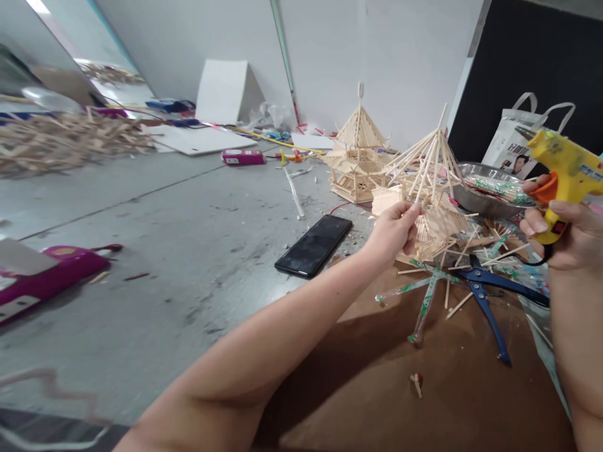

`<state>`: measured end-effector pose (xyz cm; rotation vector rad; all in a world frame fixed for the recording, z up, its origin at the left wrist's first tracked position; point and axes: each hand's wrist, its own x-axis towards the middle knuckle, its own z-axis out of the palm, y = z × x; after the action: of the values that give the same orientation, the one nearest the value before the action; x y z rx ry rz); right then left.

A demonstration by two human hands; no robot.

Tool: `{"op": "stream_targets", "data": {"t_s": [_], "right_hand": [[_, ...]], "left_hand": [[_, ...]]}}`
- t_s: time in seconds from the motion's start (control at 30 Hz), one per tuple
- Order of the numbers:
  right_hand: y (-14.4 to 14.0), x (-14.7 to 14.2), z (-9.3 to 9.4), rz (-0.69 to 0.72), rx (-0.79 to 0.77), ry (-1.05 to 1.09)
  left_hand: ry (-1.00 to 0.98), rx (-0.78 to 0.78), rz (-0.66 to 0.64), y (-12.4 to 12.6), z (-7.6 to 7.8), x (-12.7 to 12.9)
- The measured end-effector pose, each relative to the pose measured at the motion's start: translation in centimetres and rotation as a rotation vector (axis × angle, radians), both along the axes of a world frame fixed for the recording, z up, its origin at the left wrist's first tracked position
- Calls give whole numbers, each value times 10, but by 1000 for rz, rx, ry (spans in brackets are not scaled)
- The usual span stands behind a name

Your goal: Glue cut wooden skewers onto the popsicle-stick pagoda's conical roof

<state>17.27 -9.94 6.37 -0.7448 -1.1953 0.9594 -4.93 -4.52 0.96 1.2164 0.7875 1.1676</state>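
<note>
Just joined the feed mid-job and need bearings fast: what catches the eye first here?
The yellow glue gun held up in the right hand at the right edge stands out first. Centre-right, the left hand pinches a stick of the unfinished wooden-stick pagoda roof; a finished stick pagoda stands behind it. A black phone lies on the grey floor.

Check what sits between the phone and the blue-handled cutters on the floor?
Head view: the left hand and forearm cross that stretch, with the edge of the brown board between phone and cutters.
</note>
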Motion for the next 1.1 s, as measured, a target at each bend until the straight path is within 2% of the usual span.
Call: {"op": "stream_targets", "data": {"t_s": [0.23, 0.67, 1.1], "right_hand": [[0, 2, -8, 47, -8, -4], [-1, 6, -9, -4, -33, -12], [-1, 10, -10, 36, -26, -1]], "left_hand": [[-30, 41, 65, 9, 0, -2], [-75, -56, 10, 4, 2, -5], [-104, -103, -41, 3, 1, -6]]}}
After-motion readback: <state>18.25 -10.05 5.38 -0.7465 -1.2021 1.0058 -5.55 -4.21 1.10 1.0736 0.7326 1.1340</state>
